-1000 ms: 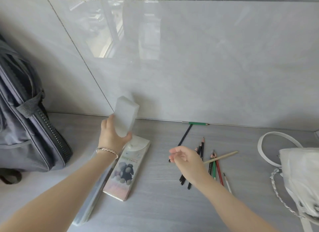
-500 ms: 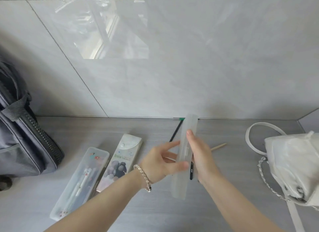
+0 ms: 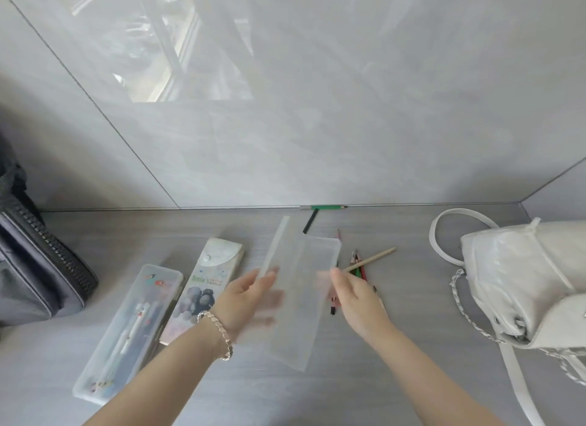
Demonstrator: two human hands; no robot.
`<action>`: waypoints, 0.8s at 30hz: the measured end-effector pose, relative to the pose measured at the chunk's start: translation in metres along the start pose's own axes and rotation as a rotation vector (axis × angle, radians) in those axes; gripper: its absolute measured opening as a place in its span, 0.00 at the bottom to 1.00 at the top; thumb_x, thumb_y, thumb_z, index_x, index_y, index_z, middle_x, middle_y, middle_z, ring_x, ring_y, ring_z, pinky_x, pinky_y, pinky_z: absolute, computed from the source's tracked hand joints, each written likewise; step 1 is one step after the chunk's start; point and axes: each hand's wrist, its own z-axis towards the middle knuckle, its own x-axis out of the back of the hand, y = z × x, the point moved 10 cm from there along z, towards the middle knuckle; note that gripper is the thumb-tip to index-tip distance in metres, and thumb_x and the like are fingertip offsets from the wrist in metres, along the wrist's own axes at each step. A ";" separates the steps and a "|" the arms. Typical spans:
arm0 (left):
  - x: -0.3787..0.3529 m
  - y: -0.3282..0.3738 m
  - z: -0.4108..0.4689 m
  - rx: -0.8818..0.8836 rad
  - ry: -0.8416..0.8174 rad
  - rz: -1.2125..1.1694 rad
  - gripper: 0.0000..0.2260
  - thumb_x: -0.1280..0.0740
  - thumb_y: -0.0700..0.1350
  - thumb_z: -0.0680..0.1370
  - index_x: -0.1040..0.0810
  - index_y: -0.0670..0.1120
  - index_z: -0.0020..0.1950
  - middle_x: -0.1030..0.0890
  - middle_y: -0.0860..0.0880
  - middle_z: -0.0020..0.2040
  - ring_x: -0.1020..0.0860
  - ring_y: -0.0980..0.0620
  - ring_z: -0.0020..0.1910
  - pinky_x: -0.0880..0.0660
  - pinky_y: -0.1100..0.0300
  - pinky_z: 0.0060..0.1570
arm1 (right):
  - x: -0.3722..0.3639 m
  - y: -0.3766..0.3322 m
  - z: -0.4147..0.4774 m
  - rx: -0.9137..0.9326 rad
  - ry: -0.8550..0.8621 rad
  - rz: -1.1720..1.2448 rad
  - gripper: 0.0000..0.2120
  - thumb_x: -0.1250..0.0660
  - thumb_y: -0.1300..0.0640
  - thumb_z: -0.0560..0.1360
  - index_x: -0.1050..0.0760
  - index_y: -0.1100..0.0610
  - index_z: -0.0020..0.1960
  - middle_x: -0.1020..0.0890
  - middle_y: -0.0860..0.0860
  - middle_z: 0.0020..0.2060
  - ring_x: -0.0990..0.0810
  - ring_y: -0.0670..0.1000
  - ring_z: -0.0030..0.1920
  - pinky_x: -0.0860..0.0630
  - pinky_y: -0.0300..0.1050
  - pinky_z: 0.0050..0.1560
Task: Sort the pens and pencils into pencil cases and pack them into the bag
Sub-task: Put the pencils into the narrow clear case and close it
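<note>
The frosted pencil case (image 3: 298,305) is open, lid (image 3: 276,246) raised. The left hand (image 3: 247,298) is at the lid, the right hand (image 3: 355,298) at the base edge — finger postures blurred, indeterminate.

Fingers (image 3: 269,298) of left hand (image 3: 244,302) blurred, grey bag (image 3: 38,267) cut by left edge, pencils (image 3: 358,267) partly behind frosted case (image 3: 304,298)

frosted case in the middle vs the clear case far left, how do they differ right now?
The frosted case is open, its lid swung up along one long side; the clear case lies shut and flat. The clear case shows pens inside and small coloured prints; the frosted case is plain, contents unclear. Both are long, slim plastic boxes.
</note>
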 end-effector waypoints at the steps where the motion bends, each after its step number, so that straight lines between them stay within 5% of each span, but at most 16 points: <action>1: 0.008 0.001 0.001 -0.020 0.071 0.060 0.13 0.35 0.48 0.76 0.24 0.47 0.60 0.21 0.43 0.46 0.22 0.49 0.43 0.24 0.56 0.37 | 0.009 0.002 0.001 0.042 0.047 -0.173 0.15 0.43 0.47 0.78 0.23 0.52 0.56 0.20 0.45 0.49 0.21 0.46 0.51 0.26 0.47 0.59; 4: 0.021 -0.002 0.005 -0.026 0.163 0.114 0.19 0.33 0.54 0.69 0.25 0.50 0.58 0.23 0.47 0.42 0.25 0.50 0.41 0.28 0.57 0.37 | 0.054 0.034 0.004 -0.064 0.286 -0.542 0.12 0.39 0.56 0.77 0.28 0.57 0.59 0.24 0.54 0.53 0.25 0.56 0.55 0.28 0.47 0.53; 8: 0.019 -0.007 0.009 -0.006 0.184 0.092 0.09 0.36 0.47 0.77 0.26 0.49 0.56 0.23 0.46 0.42 0.25 0.50 0.40 0.27 0.58 0.36 | 0.078 0.085 0.003 -0.320 0.236 -0.702 0.15 0.38 0.57 0.76 0.32 0.61 0.60 0.25 0.59 0.57 0.27 0.59 0.58 0.29 0.48 0.53; 15: 0.010 -0.010 0.005 -0.011 0.216 0.100 0.11 0.35 0.49 0.75 0.24 0.48 0.56 0.22 0.47 0.41 0.24 0.49 0.41 0.26 0.55 0.40 | 0.085 0.067 0.018 -0.272 0.326 -0.528 0.12 0.45 0.68 0.76 0.31 0.66 0.58 0.23 0.64 0.54 0.24 0.62 0.52 0.29 0.48 0.48; 19: 0.004 -0.007 -0.003 -0.012 0.201 0.097 0.12 0.33 0.51 0.71 0.24 0.49 0.53 0.23 0.48 0.39 0.24 0.50 0.40 0.25 0.51 0.44 | 0.075 0.044 0.035 -0.261 0.446 -0.359 0.19 0.42 0.51 0.78 0.34 0.67 0.59 0.23 0.65 0.54 0.24 0.63 0.53 0.29 0.48 0.44; 21: 0.000 -0.006 -0.007 -0.009 0.190 0.085 0.03 0.33 0.49 0.74 0.27 0.55 0.43 0.24 0.50 0.38 0.25 0.52 0.38 0.24 0.49 0.49 | 0.074 0.046 0.047 -0.308 0.472 -0.324 0.26 0.39 0.44 0.75 0.35 0.66 0.59 0.22 0.62 0.52 0.23 0.62 0.52 0.28 0.47 0.43; 24: -0.001 -0.005 -0.012 -0.025 0.173 0.085 0.11 0.35 0.46 0.76 0.33 0.58 0.38 0.26 0.52 0.37 0.26 0.55 0.38 0.25 0.49 0.51 | 0.080 0.046 0.059 -0.360 0.490 -0.338 0.29 0.38 0.50 0.76 0.43 0.66 0.68 0.21 0.60 0.54 0.22 0.61 0.54 0.28 0.47 0.43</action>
